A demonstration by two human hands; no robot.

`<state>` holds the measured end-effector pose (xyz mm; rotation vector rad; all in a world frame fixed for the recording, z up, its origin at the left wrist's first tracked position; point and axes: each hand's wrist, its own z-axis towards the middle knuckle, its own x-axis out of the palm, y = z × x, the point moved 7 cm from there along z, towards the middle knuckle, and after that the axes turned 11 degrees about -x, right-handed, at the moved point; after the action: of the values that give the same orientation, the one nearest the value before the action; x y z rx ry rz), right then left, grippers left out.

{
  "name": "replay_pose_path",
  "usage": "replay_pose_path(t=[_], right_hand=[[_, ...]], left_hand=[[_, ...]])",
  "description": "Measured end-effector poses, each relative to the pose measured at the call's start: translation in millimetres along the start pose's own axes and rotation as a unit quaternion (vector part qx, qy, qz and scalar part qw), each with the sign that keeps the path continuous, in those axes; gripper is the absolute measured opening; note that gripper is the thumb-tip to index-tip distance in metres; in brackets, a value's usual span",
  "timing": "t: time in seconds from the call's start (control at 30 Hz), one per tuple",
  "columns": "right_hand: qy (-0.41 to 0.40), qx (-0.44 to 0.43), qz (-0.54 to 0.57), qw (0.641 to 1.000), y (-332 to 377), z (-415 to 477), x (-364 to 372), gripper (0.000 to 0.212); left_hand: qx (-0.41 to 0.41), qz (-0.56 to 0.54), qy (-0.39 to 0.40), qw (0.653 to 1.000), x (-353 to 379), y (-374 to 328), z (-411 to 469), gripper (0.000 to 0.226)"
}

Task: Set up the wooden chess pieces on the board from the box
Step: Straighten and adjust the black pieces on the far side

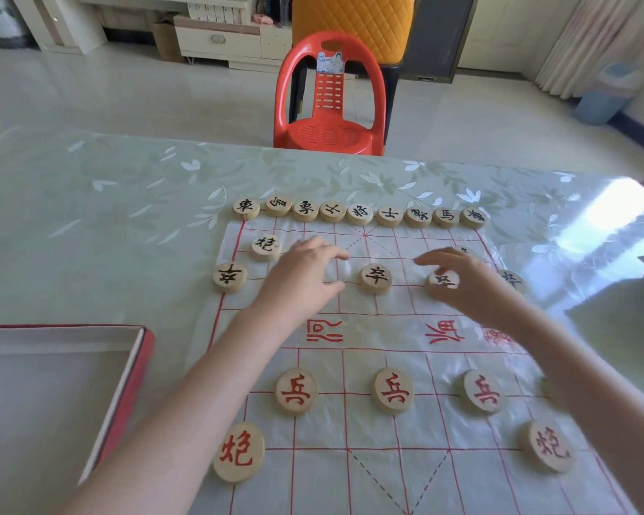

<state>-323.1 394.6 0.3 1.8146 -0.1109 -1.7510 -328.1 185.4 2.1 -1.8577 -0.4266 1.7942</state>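
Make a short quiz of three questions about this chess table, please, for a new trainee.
1. True or false: the right hand touches a piece with black lettering.
2. How many pieces stand in the far row? A) seven B) nine C) eleven
3. On which side of the board does the box lie?
Key: 1 true; 2 B; 3 the left side.
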Motion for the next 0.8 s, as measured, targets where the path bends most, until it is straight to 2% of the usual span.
replay_pose_path(t=[0.1, 0.23, 0.3, 0.37, 0.43, 0.53, 0.67, 0.73, 0.8], right_hand=[[0.027, 0.032, -0.025, 0.999, -33.7, -16.1, -11.5, 0.05], [0.086, -0.002, -0.055, 0.995, -43.6, -18.2, -5.8, 0.069], [0.092, -0.027, -0.052, 0.994, -41.8, -14.3, -3.1, 0.064], [0.085, -0.054, -0.052, 0.994, -37.8, -10.0, -0.7, 0.05], [0.062, -0.063, -0.043, 0.995, -37.6, -8.0, -0.6, 0.041], [0.033, -0.009, -0.053, 0.998, -43.4, -6.7, -1.7, 0.044], [-0.015, 0.062, -0.087, 0.994, -44.5, -8.5, -6.0, 0.063], [-0.029, 0.048, -0.069, 0.996, -41.7, -12.3, -10.5, 0.069], [-0.003, -0.001, -0.077, 0.997, -38.0, -14.7, -13.0, 0.058]], left_hand=[[0.004, 0.016, 0.029, 0.999, 26.5, -23.3, 13.6, 0.045], [0.032, 0.018, 0.107, 0.994, 51.4, -40.7, 22.4, 0.064], [0.046, 0.032, 0.141, 0.988, 57.9, -43.1, 24.1, 0.071], [0.056, 0.046, 0.152, 0.986, 59.1, -42.0, 25.7, 0.068], [0.069, 0.053, 0.143, 0.986, 57.4, -41.9, 27.0, 0.058], [0.051, 0.086, 0.09, 0.991, 51.2, -39.7, 30.3, 0.041], [-0.021, 0.103, 0.019, 0.994, 48.6, -34.6, 28.8, 0.062], [-0.031, 0.104, 0.013, 0.994, 48.4, -34.1, 27.4, 0.074], [-0.016, 0.121, 0.019, 0.992, 47.0, -34.4, 27.1, 0.075]])
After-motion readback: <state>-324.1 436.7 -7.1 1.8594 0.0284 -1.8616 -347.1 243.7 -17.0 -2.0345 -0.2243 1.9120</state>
